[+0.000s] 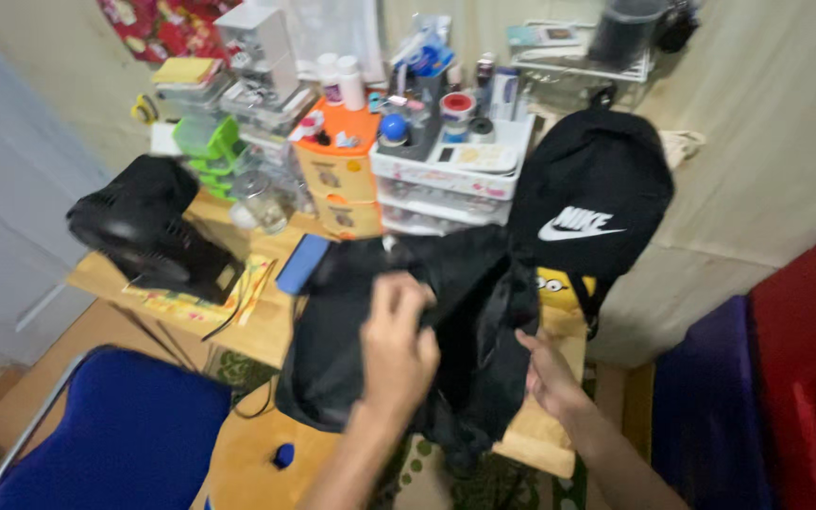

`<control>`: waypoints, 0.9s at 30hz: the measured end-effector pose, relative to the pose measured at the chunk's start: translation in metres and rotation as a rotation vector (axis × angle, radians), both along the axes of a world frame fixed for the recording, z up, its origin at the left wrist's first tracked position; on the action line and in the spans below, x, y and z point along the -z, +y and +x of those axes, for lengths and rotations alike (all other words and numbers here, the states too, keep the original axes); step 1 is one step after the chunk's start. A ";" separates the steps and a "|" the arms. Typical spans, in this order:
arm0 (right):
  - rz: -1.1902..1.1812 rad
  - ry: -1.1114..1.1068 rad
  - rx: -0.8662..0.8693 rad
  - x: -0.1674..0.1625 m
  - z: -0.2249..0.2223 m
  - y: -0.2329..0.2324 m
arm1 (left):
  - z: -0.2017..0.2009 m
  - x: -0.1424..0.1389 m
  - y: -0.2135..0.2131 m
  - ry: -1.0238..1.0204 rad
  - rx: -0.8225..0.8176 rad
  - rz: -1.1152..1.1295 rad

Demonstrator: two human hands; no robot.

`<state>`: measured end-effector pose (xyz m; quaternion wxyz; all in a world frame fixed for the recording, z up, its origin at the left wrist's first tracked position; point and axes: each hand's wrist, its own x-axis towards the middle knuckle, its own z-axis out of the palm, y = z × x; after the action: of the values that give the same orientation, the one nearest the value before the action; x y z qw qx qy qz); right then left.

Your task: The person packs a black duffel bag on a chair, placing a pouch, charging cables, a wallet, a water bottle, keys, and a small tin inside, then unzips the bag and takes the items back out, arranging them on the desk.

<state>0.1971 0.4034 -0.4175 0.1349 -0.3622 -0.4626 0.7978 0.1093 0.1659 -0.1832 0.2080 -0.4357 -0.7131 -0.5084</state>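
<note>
**Two hands on a black garment, lifted over the desk edge**

Obs. 1. The left hand [399, 345] is at the middle of the view, fingers curled shut on a fold of the black garment [446, 321]. The grip sits high on the cloth, so the rest drapes down toward 6 o'clock, off the wooden desk [257, 331].

Obs. 2. The right hand [548, 378], at 4 o'clock from the left, pinches the garment's right edge from below, thumb on top. With the hands apart, the cloth is pulled partly open between them, apparently so it spreads rather than bunches.

Obs. 3. The garment hangs in front of the desk's near edge, overlapping it. Whether its top rests on the desk, I cannot tell.

Obs. 4. Surroundings: a black backpack [589, 203] stands upright at 1 o'clock, leaning toward the wall. Stacked plastic drawer units [446, 175] crowd the back of the desk at 12 o'clock. A black fan [148, 231] sits at 9 o'clock, and a blue chair [115, 434] at 7 o'clock is pushed clear of the hands.
</note>
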 end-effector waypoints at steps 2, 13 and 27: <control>-0.147 -0.051 0.072 0.030 0.013 0.024 | 0.025 0.042 0.039 -0.198 -0.031 -0.142; 1.140 -0.067 0.099 -0.021 -0.006 -0.001 | -0.041 0.164 0.035 0.075 -0.128 -0.623; 1.687 -0.295 -0.639 0.055 -0.069 -0.042 | -0.157 0.272 0.047 0.056 -0.304 -1.268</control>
<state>0.1285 0.3617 -0.4722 0.0673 -0.0963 -0.9832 0.1400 -0.0480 0.2124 -0.4552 -0.0016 -0.3812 -0.9227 0.0576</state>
